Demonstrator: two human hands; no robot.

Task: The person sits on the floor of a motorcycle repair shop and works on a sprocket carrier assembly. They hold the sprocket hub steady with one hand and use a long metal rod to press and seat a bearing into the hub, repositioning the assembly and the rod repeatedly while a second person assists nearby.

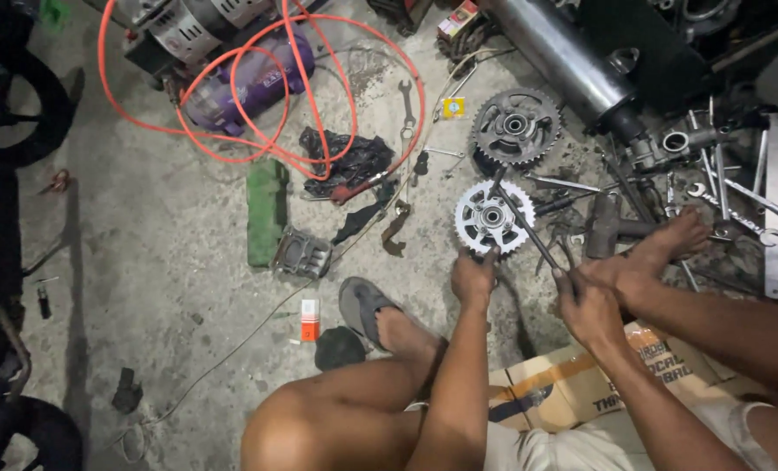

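Head view: the silver sprocket [492, 217] lies flat on the floor [171, 262], directly ahead of the left hand [473, 277], whose fingers are closed on its near rim. The right hand [587, 305] is clamped on a long rod tool [521, 218], whose axis runs diagonally up-left across the sprocket hub. A darker sprocket [516, 127] lies just beyond.
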